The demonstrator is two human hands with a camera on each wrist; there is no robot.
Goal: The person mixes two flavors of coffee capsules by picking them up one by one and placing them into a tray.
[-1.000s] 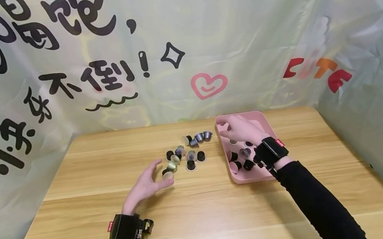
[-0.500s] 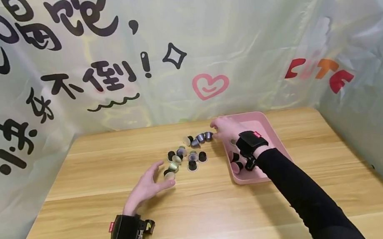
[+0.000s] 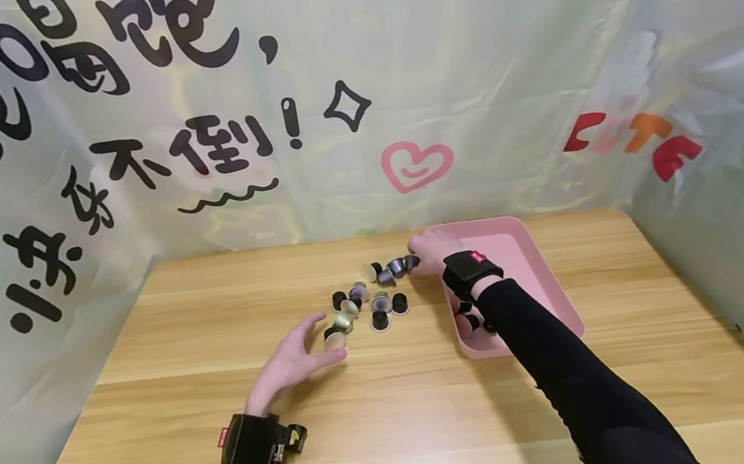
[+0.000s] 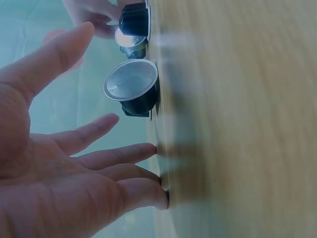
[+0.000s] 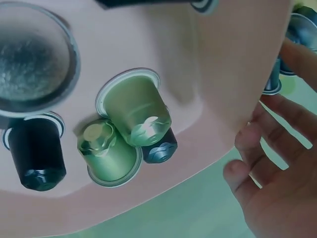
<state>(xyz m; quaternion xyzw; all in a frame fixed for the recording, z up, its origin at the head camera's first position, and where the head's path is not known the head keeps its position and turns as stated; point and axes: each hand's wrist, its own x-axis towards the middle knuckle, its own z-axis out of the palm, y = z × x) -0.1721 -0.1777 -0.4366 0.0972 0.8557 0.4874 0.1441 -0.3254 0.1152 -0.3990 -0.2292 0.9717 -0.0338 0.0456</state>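
My left hand (image 3: pixel 291 364) rests on the table at the left of a loose cluster of coffee capsules (image 3: pixel 358 292), thumb and fingers spread. In the left wrist view, a dark capsule (image 4: pixel 131 84) with a silvery lid lies just beyond the spread fingers (image 4: pixel 119 153), apart from them. My right hand (image 3: pixel 432 249) reaches over the left rim of the pink tray (image 3: pixel 515 249). Its thumb and index finger pinch a blue capsule (image 5: pixel 274 78) at the right end of a short row outside the tray; the hand partly hides it.
Inside the tray lie several capsules, among them a green one (image 5: pixel 136 106) and a black one (image 5: pixel 37 153); the right arm hides some in the head view. A printed cloth (image 3: pixel 463 69) hangs behind the wooden table (image 3: pixel 392 442).
My right hand has moved left from above the tray to the blue capsules beside its rim, and its fingers have closed in on the end one. The left hand keeps its place.
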